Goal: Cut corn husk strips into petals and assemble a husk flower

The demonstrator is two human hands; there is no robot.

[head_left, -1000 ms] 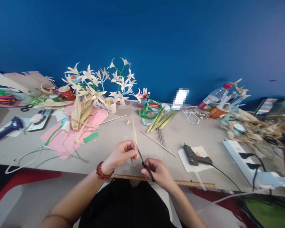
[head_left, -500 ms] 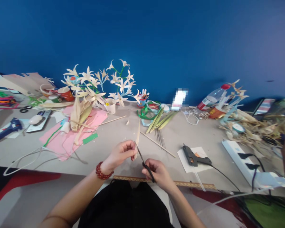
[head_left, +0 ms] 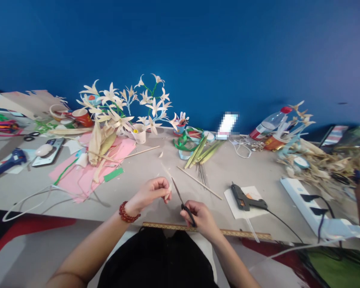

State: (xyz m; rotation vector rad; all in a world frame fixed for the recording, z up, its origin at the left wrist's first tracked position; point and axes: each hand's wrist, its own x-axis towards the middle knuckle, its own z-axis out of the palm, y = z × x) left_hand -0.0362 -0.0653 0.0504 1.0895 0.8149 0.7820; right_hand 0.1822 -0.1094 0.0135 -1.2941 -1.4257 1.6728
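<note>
Blue wall is rising behind a grey table, and we are apparently trimming a pale strip.
At near centre, our left hand is pinching the strip; our right hand is gripping the scissors, whose tips are pointing far and left, just beside it. Blur is hiding whether they are touching. Cutting to shape is probably the step we are doing; the next snip is likely calling for a steady pinch and scissors angled clear of the left hand. White flowers are standing far left; a glue gun is lying right.
</note>
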